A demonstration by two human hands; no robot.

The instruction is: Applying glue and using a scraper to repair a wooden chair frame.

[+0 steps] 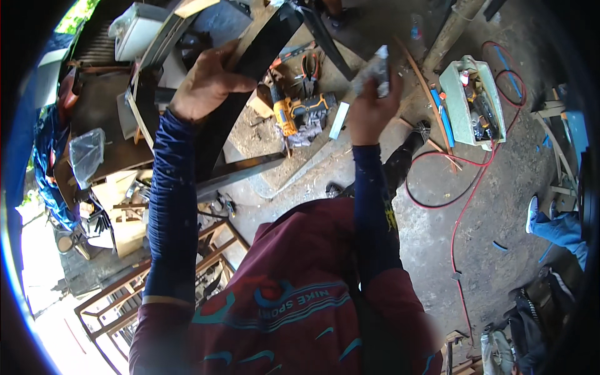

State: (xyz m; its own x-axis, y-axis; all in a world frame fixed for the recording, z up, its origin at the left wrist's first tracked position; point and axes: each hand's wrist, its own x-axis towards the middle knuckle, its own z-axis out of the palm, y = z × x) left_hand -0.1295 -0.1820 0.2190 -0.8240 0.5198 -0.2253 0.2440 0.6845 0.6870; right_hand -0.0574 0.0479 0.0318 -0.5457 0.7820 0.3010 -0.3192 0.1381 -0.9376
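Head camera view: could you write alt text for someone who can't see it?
A person's left hand holds a dark beam while the right hand holds a crumpled greyish piece. A yellow drill and pliers appear between them, a pale toolbox farther right.

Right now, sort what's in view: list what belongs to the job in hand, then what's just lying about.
In use, judging by the hands:
dark board, gripped by the left hand
crumpled grey-white piece, held in the right hand

Apparently just lying about:
yellow-and-black drill
red-handled pliers
pale green box
red hose
clear plastic bag
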